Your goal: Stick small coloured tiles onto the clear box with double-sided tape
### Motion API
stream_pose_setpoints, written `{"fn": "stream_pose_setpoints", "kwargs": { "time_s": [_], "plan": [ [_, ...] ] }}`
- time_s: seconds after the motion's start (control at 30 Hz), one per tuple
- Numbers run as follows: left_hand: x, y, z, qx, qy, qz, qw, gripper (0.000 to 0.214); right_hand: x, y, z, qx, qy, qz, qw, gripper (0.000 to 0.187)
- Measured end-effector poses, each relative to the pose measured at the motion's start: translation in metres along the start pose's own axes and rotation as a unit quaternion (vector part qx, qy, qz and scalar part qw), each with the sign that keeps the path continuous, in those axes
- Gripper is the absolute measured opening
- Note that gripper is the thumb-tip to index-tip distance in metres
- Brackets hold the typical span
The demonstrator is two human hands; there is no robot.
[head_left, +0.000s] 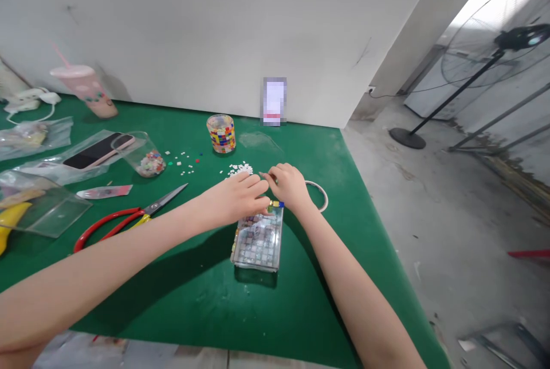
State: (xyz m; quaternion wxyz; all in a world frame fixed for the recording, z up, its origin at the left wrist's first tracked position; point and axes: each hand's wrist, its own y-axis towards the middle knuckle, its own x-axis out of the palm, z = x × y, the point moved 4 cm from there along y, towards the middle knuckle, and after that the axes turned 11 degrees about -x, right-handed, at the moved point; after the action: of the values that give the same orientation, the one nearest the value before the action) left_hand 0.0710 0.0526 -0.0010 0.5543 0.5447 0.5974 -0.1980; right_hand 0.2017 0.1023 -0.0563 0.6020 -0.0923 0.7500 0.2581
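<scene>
A clear rectangular case [258,243] covered with small mosaic tiles lies on the green table [206,294]. My left hand [236,197] rests on its far end, fingers stretched flat over the tiles. My right hand [289,184] is right beside it, fingers curled in a pinch at the case's far edge; what it pinches is too small to make out. A yellow and a blue tile [276,204] sit at that edge. A heap of small white tiles [239,169] lies just beyond the hands.
A glass covered in coloured tiles [221,133], a tipped cup of mixed tiles [144,157], red-handled scissors [124,219], a phone [98,151] on plastic bags, a pink tumbler [86,89] and a white ring [320,194] lie around. The table edge runs on the right; a fan [494,54] stands beyond.
</scene>
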Motion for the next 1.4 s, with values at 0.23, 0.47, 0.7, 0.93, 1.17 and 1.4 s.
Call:
{"fn": "stream_pose_setpoints", "kwargs": {
  "time_s": [0.23, 0.47, 0.7, 0.93, 1.17, 1.4],
  "plan": [
    [0.0, 0.001, -0.009, -0.013, 0.001, -0.028, 1.0, 0.04, -0.002, -0.001, 0.003, 0.013, -0.018, -0.009, 1.0, 0.024],
    [0.0, -0.003, -0.006, -0.042, 0.018, -0.041, 0.998, 0.039, 0.005, -0.002, 0.005, 0.019, -0.018, -0.02, 0.999, 0.023],
    [0.0, 0.005, 0.001, -0.014, 0.018, -0.045, 0.999, 0.021, 0.021, -0.003, 0.007, 0.023, -0.019, -0.04, 0.999, 0.021],
    [0.002, 0.003, -0.001, -0.016, -0.009, -0.044, 0.999, 0.019, 0.02, -0.004, 0.01, 0.028, -0.013, -0.05, 0.998, 0.022],
    [0.006, 0.006, -0.003, -0.062, -0.078, -0.086, 0.991, 0.024, 0.02, -0.003, 0.009, 0.026, -0.008, -0.057, 0.998, 0.022],
    [0.002, 0.002, -0.021, -0.219, -0.232, -0.111, 0.941, 0.045, 0.018, -0.003, 0.009, 0.03, -0.008, -0.058, 0.998, 0.022]
  ]
}}
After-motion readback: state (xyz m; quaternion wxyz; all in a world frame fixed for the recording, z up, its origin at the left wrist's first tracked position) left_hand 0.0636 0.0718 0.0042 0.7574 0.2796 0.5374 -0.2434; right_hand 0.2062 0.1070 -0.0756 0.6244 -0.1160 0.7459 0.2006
